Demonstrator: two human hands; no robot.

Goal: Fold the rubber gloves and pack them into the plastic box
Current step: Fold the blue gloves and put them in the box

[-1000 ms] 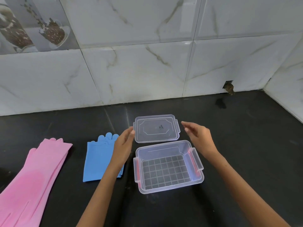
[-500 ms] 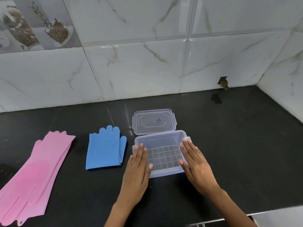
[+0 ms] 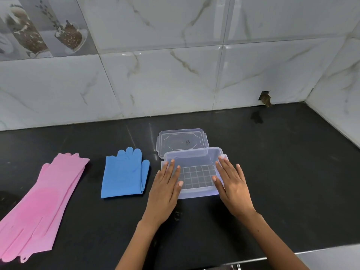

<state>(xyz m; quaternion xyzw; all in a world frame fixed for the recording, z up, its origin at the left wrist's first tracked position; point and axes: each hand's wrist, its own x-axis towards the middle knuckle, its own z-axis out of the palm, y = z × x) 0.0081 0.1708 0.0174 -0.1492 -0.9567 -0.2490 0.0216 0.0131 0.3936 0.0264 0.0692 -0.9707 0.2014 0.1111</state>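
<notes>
- Here the black countertop (image 3: 272, 172) carries everything, with the marble-patterned wall tiles (image 3: 165, 84) rising behind it; the plastic box serves as landmark for all that follows.
- The pink gloves (image 3: 39, 201) lie flat and unfolded, stacked one on the other, well to the left of the box and past the blue gloves, fingers pointing toward the wall.
- The blue gloves (image 3: 124, 172) lie folded just left of the box, fingers toward the wall, apart from the box and from the pink pair.
- The plastic box (image 3: 196, 189) is clear, open on top and shows only a grid pattern on its floor; it sits near the middle of the counter.
- The left hand (image 3: 165, 190) lies palm down over the box's left end, fingers straight and together, gripping nothing.
- The right hand (image 3: 231, 186) lies the same way over the box's right end, fingers straight and slightly spread, holding nothing.
- The clear lid (image 3: 182, 142) lies flat directly behind the box, its near edge overlapped by the box's far rim in this view.
- A small broken gap in the tile (image 3: 265, 97) shows at the wall's foot, far behind and to the right of the box.
</notes>
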